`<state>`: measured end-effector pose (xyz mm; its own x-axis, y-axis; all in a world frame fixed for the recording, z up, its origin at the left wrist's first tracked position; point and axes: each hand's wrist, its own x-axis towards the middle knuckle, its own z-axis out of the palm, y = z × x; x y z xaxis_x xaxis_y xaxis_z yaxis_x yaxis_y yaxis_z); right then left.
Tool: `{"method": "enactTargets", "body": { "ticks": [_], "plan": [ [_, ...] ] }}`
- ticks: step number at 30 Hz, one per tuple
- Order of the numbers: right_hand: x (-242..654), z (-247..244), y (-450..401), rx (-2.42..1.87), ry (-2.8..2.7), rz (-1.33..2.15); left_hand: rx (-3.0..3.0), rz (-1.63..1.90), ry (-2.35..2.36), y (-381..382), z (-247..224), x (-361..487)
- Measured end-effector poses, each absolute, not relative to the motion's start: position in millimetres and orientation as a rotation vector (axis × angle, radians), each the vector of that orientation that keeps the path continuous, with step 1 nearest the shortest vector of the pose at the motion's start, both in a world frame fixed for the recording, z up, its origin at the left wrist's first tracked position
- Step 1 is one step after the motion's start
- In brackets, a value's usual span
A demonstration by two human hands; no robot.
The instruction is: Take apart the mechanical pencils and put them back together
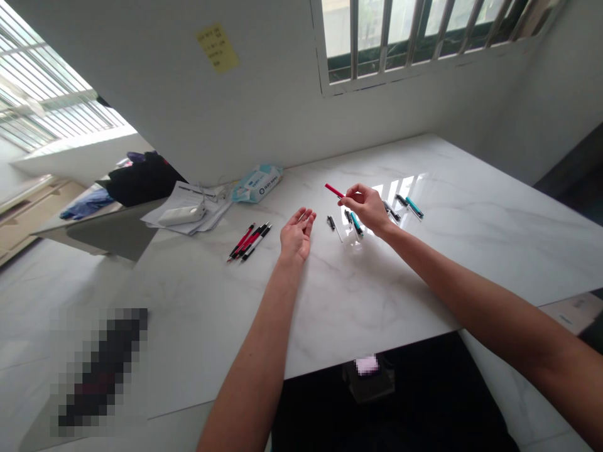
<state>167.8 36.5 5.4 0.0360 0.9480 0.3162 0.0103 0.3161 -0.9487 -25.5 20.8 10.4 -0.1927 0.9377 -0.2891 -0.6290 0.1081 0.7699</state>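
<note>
My right hand is pinched shut on a red pen barrel that points to the far left. My left hand lies open on the white marble table, holding nothing. Left of it lies a bundle of several assembled red and black pens. Around my right hand are loose pen parts: a black pen piece, a teal pen barrel, and another teal barrel at the far right. Some parts are partly hidden behind my right hand.
A packet of wet wipes and a stack of papers with a white object on top sit at the table's far left. Dark bags lie beyond. A wall with a barred window stands behind the table.
</note>
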Motion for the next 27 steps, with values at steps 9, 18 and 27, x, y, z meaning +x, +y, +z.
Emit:
{"method": "enactTargets", "body": {
  "ticks": [9,18,27],
  "plan": [
    [168.0,5.1,36.8,-0.973,-1.322,0.936,0.423,1.464,0.954,22.8,8.1,-25.0],
    [167.9,7.8,35.6,-0.941,-1.298,0.998,0.461,1.362,0.985,18.6,10.6,-24.9],
    [167.6,8.7,34.7,-0.959,-1.314,0.997,0.382,1.498,0.955,21.7,13.8,-27.2]
  ]
}}
